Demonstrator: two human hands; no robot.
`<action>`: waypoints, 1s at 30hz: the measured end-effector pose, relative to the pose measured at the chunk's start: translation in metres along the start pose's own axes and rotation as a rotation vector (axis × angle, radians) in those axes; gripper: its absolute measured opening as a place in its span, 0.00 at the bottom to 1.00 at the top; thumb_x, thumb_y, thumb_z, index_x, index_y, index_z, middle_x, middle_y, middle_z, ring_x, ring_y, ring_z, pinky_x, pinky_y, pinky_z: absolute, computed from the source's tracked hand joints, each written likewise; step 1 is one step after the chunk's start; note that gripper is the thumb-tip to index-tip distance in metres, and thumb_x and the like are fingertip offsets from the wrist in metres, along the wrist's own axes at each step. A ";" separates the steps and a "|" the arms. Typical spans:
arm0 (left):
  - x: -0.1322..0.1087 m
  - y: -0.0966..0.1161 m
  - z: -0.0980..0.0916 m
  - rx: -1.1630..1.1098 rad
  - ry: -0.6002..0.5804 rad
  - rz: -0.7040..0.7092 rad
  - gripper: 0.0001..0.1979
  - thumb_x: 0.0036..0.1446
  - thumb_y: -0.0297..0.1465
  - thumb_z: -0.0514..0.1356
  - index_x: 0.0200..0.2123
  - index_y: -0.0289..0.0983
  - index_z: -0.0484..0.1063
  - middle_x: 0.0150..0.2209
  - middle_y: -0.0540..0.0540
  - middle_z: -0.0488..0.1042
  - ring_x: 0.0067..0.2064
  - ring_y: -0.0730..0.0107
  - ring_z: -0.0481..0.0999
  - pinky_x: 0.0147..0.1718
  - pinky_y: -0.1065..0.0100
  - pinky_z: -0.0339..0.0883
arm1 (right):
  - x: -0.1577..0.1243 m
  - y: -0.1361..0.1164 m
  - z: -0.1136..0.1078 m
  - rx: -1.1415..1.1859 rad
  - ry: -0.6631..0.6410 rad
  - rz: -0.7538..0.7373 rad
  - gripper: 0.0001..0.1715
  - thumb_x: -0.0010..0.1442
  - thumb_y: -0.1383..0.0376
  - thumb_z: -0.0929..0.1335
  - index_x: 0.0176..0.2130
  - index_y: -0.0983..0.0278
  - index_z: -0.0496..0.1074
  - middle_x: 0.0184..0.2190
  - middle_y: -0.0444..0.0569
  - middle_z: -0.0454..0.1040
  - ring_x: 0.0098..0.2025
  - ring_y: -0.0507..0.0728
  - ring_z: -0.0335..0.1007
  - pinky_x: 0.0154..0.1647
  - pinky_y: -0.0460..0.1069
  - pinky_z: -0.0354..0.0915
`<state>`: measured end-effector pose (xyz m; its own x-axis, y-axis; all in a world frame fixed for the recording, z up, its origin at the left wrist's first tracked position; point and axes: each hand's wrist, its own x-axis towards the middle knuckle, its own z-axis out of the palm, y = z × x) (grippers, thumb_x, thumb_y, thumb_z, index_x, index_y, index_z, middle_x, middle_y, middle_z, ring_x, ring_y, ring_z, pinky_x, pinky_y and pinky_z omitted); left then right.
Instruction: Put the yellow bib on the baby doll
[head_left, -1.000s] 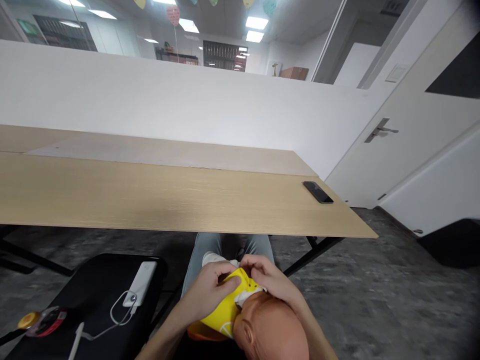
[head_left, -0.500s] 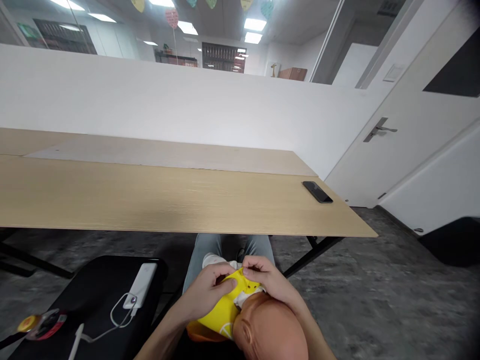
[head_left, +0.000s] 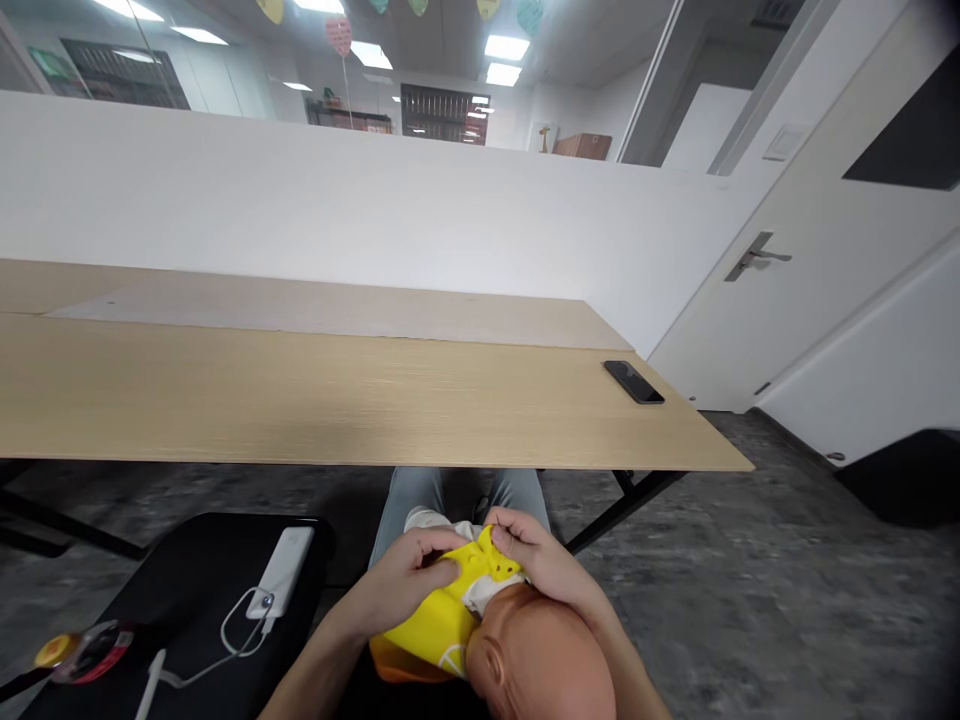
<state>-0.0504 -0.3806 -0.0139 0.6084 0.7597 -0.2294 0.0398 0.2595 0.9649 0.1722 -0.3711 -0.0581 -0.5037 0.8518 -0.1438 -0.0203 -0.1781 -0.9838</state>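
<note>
Below the near edge of the tabletop (head_left: 300,395), the left hand (head_left: 409,578) and right hand (head_left: 536,562) clamp together on the yellow garment (head_left: 439,625) of a bald baby doll (head_left: 540,665).

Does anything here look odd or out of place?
Yes: a bald doll lies on the person's lap in what looks like an office, its yellow top under the left hand and right hand. Such a life-like doll seems unexpected here.
</note>
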 end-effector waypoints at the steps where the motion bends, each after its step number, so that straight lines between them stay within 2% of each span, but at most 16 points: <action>1: 0.000 -0.001 0.000 0.005 0.002 0.000 0.13 0.54 0.30 0.59 0.41 0.35 0.80 0.34 0.47 0.74 0.32 0.71 0.69 0.31 0.72 0.59 | 0.000 0.000 0.000 -0.007 -0.002 -0.001 0.21 0.63 0.50 0.65 0.34 0.67 0.64 0.28 0.44 0.60 0.29 0.48 0.53 0.29 0.44 0.51; 8: 0.002 -0.001 -0.002 0.009 0.003 0.011 0.15 0.54 0.29 0.59 0.44 0.36 0.80 0.36 0.46 0.76 0.32 0.70 0.71 0.31 0.72 0.61 | 0.000 0.002 0.001 -0.002 0.031 -0.001 0.21 0.64 0.50 0.64 0.35 0.66 0.63 0.28 0.44 0.61 0.28 0.48 0.55 0.29 0.44 0.52; 13: -0.005 0.000 -0.007 -0.027 -0.093 -0.011 0.24 0.54 0.27 0.59 0.55 0.39 0.74 0.46 0.44 0.78 0.42 0.62 0.75 0.38 0.69 0.65 | -0.002 0.000 0.002 0.060 0.062 -0.043 0.20 0.68 0.51 0.59 0.36 0.65 0.60 0.27 0.47 0.70 0.27 0.50 0.62 0.30 0.45 0.55; 18: -0.003 -0.010 -0.012 0.046 0.015 0.006 0.20 0.54 0.28 0.60 0.51 0.38 0.77 0.51 0.43 0.76 0.48 0.57 0.75 0.46 0.65 0.67 | -0.002 -0.004 0.004 0.047 0.051 -0.033 0.19 0.68 0.52 0.59 0.36 0.65 0.61 0.27 0.47 0.70 0.27 0.50 0.61 0.30 0.45 0.54; 22: -0.001 -0.013 -0.012 0.091 0.018 0.051 0.19 0.57 0.29 0.58 0.52 0.39 0.75 0.54 0.43 0.75 0.53 0.56 0.74 0.52 0.61 0.66 | -0.001 0.000 0.002 0.094 0.093 -0.007 0.18 0.67 0.52 0.61 0.37 0.65 0.62 0.29 0.45 0.67 0.28 0.48 0.59 0.30 0.45 0.53; 27: -0.005 -0.011 -0.009 0.322 -0.017 0.156 0.29 0.54 0.23 0.57 0.60 0.42 0.67 0.61 0.45 0.68 0.60 0.58 0.67 0.60 0.60 0.58 | -0.001 -0.001 -0.001 0.086 0.129 -0.023 0.19 0.65 0.51 0.63 0.40 0.65 0.63 0.31 0.43 0.61 0.30 0.47 0.55 0.31 0.44 0.53; 30: -0.004 -0.011 -0.007 0.468 -0.017 0.208 0.38 0.50 0.22 0.59 0.65 0.43 0.58 0.67 0.44 0.56 0.64 0.55 0.61 0.63 0.58 0.55 | 0.001 -0.003 -0.001 0.078 0.113 -0.051 0.19 0.64 0.51 0.65 0.43 0.65 0.65 0.29 0.42 0.59 0.29 0.46 0.54 0.30 0.43 0.52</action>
<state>-0.0585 -0.3828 -0.0248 0.6542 0.7558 -0.0284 0.2647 -0.1937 0.9447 0.1726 -0.3689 -0.0558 -0.4002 0.9099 -0.1092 -0.1125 -0.1671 -0.9795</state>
